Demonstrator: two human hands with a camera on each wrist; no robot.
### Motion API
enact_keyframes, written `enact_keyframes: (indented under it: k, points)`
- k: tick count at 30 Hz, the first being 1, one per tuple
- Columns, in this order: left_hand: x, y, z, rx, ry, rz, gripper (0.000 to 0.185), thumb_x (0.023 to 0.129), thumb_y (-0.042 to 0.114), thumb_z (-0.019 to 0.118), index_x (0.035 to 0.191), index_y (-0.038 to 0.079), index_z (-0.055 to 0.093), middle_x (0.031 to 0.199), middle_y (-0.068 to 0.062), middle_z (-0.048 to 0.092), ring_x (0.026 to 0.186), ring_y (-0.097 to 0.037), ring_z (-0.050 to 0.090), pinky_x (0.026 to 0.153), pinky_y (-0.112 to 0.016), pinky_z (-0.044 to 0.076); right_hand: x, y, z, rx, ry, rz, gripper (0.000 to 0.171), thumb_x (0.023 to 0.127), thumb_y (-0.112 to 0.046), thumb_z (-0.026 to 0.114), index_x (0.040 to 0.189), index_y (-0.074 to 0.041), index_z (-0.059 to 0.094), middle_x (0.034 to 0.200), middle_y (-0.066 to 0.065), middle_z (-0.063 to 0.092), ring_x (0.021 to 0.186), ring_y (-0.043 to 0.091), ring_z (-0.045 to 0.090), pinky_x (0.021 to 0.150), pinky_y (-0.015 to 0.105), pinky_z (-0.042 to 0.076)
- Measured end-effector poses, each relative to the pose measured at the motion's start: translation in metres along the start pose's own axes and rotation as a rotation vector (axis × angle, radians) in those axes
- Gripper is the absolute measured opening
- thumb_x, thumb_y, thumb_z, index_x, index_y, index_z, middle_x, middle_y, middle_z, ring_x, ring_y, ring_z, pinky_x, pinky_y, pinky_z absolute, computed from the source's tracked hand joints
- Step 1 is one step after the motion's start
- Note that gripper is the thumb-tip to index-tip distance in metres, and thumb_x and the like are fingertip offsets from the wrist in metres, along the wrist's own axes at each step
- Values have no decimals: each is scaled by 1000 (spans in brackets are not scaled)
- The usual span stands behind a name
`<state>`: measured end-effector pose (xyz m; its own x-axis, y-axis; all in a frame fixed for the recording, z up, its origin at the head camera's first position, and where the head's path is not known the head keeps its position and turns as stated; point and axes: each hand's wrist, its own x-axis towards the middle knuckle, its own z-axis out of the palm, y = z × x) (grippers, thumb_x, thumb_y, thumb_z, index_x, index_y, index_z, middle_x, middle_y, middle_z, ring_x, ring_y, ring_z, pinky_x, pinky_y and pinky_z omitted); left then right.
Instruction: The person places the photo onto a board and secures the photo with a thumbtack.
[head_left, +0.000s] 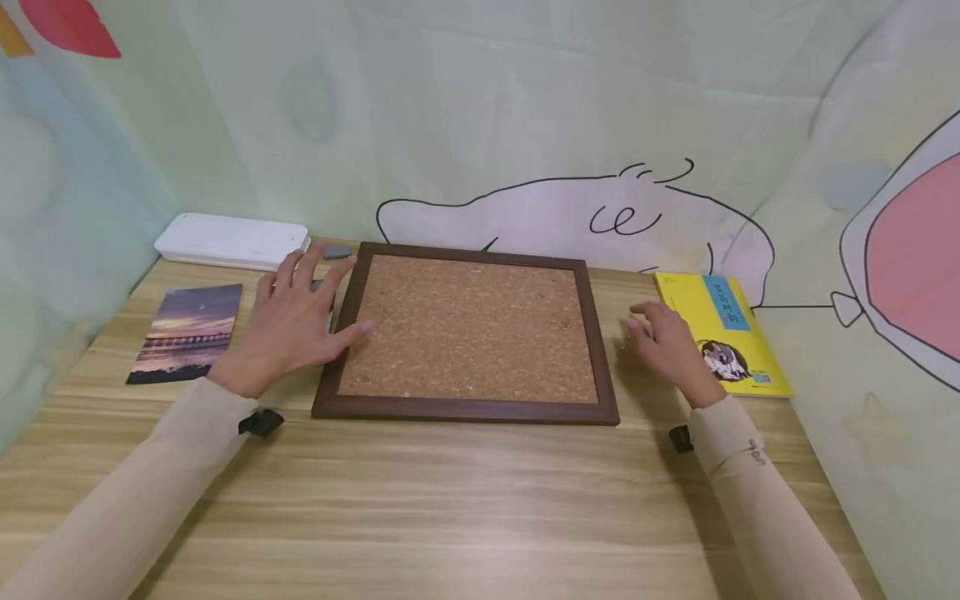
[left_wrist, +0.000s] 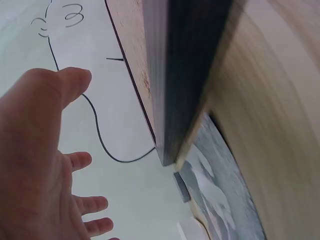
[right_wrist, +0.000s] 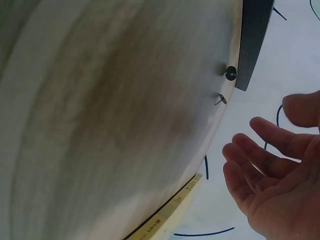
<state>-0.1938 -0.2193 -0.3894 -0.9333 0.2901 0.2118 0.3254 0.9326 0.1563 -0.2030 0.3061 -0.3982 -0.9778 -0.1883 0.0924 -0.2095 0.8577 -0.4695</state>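
A cork board (head_left: 468, 329) in a dark brown frame (left_wrist: 185, 75) lies flat in the middle of the wooden table (head_left: 450, 500). My left hand (head_left: 322, 304) is spread open over the board's left rail, with the thumb reaching onto the cork; I cannot tell whether it touches. My right hand (head_left: 645, 325) hovers just right of the board with relaxed fingers and holds nothing. In the right wrist view, two pushpins (right_wrist: 230, 73) lie on the table beside the frame's corner (right_wrist: 255, 40), close to my right hand (right_wrist: 265, 150).
A sunset photo card (head_left: 187, 332) lies left of the board. A white case (head_left: 231, 240) and a small grey object (head_left: 337, 250) sit at the back left. A yellow book (head_left: 723, 333) lies at the right. Cloth walls enclose three sides.
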Motion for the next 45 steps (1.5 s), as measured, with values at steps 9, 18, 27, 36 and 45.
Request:
enact_keyframes:
  k: [9, 18, 27, 36, 45]
  points:
    - [-14, -20, -3, -27, -34, -73, 87, 92, 65, 55, 159, 17, 24, 160, -30, 17, 140, -58, 19, 100, -78, 20, 8, 10, -1, -59, -41, 101, 24, 100, -14, 59, 115, 3, 68, 105, 20, 68, 88, 31, 57, 77, 41, 49]
    - [-25, -37, 0, -70, -90, -166, 88, 93, 63, 55, 159, 13, 23, 154, -35, 22, 136, -62, 21, 97, -78, 23, 12, 17, -1, -49, -97, 98, 19, 98, -15, 65, 106, 0, 73, 99, 17, 71, 82, 27, 56, 70, 35, 46]
    - [-27, -48, 7, -83, -139, -245, 90, 96, 61, 49, 157, 2, 20, 144, -44, 28, 125, -66, 28, 95, -77, 30, 14, 17, -1, -64, -108, 104, 17, 96, -15, 68, 103, -1, 74, 96, 15, 70, 85, 28, 55, 75, 37, 44]
    - [-31, -52, 9, -82, -184, -253, 95, 94, 60, 54, 155, -5, 20, 136, -48, 32, 118, -67, 33, 89, -74, 35, 17, 13, -1, -62, -146, 131, 14, 96, -12, 68, 104, -2, 73, 100, 16, 71, 88, 28, 56, 78, 38, 45]
    - [-29, -52, 10, -109, -192, -274, 94, 93, 51, 62, 154, -5, 20, 136, -47, 30, 117, -66, 32, 89, -73, 36, 19, 16, 2, -87, -127, 98, 11, 93, -9, 67, 100, -3, 73, 92, 13, 70, 82, 26, 56, 72, 35, 44]
